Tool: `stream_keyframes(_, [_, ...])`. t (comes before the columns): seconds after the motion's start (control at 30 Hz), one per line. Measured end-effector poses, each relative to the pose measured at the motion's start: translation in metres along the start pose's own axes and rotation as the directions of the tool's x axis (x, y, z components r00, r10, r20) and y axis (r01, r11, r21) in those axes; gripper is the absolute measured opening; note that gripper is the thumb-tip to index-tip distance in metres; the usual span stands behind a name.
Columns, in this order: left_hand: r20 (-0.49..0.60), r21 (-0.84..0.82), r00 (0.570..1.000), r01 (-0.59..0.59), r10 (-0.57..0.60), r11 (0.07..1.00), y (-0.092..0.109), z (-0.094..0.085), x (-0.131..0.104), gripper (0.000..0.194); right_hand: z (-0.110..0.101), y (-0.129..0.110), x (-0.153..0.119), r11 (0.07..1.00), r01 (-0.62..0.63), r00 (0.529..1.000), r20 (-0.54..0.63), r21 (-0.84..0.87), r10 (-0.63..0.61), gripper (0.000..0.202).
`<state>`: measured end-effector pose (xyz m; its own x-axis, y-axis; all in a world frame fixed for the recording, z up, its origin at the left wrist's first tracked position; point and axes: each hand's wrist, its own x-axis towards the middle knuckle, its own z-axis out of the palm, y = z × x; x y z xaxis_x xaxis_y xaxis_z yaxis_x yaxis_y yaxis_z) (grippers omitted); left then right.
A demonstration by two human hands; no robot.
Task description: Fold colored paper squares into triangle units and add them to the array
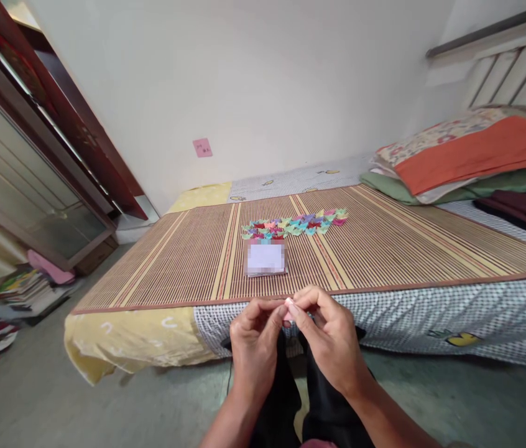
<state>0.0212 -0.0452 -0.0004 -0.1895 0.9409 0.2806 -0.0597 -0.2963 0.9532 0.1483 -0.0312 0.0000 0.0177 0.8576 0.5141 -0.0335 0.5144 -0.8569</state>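
Note:
Between the fingertips of both hands is a small pink piece of folded paper (288,309), mostly covered by the thumbs. My left hand (256,330) pinches it from the left, and my right hand (326,326) pinches it from the right. Both hands hover in front of the bed's near edge, above my knees. Beyond them, a whitish stack of paper (266,258), partly blurred, lies on the striped mat (188,255). Just behind the stack, many small folded paper pieces (309,223) in several colours are laid out in rows.
At the bed's right end are folded bedding with an orange band (477,152) and a dark cloth (524,208). A yellow and checked sheet (137,339) hangs over the near edge. Books (23,286) are piled on the left, near a glazed cabinet (34,168). A white wall (267,81) rises behind.

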Motion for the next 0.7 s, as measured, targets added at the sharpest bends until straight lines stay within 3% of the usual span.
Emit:
stream_keyframes(0.23, [0.000, -0.020, 0.999, 0.046, -0.046, 0.999, 0.007, 0.002, 0.004, 0.015, -0.001, 0.000, 0.000, 0.997, -0.077, 0.997, -0.015, -0.015, 0.077, 0.012])
stream_keyframes(0.43, [0.190, -0.103, 0.960, 0.228, -0.206, 0.968, 0.011, -0.004, 0.016, 0.022, -0.005, -0.001, 0.004, 0.987, -0.010, 0.999, 0.041, -0.163, 0.017, 0.011])
stream_keyframes(0.57, [0.144, -0.103, 0.970, 0.210, -0.194, 0.972, 0.009, -0.006, 0.017, 0.022, -0.011, 0.001, 0.007, 0.988, -0.077, 0.994, 0.065, -0.132, 0.086, 0.014])
stream_keyframes(0.7, [0.118, -0.195, 0.967, 0.245, -0.226, 0.950, 0.005, -0.008, 0.016, 0.017, -0.026, 0.004, 0.012, 0.986, -0.150, 0.985, 0.072, -0.066, 0.155, 0.033])
